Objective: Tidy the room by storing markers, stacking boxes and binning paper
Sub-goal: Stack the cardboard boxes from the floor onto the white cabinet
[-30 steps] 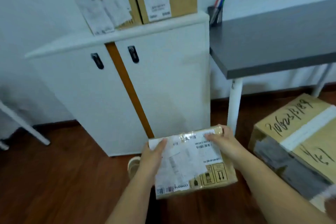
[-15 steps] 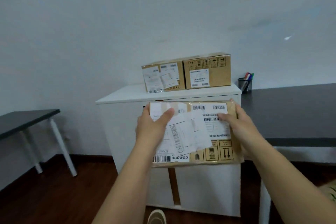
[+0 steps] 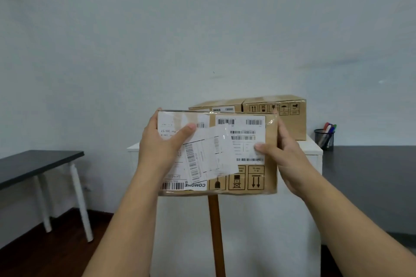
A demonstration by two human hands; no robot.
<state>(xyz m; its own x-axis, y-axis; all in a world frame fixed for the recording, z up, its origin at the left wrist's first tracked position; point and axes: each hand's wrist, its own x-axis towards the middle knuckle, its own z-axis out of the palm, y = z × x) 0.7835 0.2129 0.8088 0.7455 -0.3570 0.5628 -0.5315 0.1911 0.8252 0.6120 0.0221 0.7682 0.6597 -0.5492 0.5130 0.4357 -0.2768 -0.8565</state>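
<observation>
I hold a flat cardboard box (image 3: 247,164) with white shipping labels up in front of me, at the height of the cabinet top. My left hand (image 3: 159,146) grips its left edge, thumb across the label. My right hand (image 3: 286,155) grips its right edge. Behind it two more cardboard boxes (image 3: 290,114) stand side by side on the white cabinet (image 3: 258,231); the held box hides most of the left one. A black mesh cup of markers (image 3: 325,138) stands to the right of the cabinet, on the dark table.
A dark grey table (image 3: 371,177) adjoins the cabinet on the right. Another dark table with white legs (image 3: 38,164) stands at the left. Dark wooden floor (image 3: 45,254) lies below, and a pale wall behind everything.
I have lifted the box from near the floor up to cabinet-top height, and my view has risen from the floor to the wall. Both hands keep their grip.
</observation>
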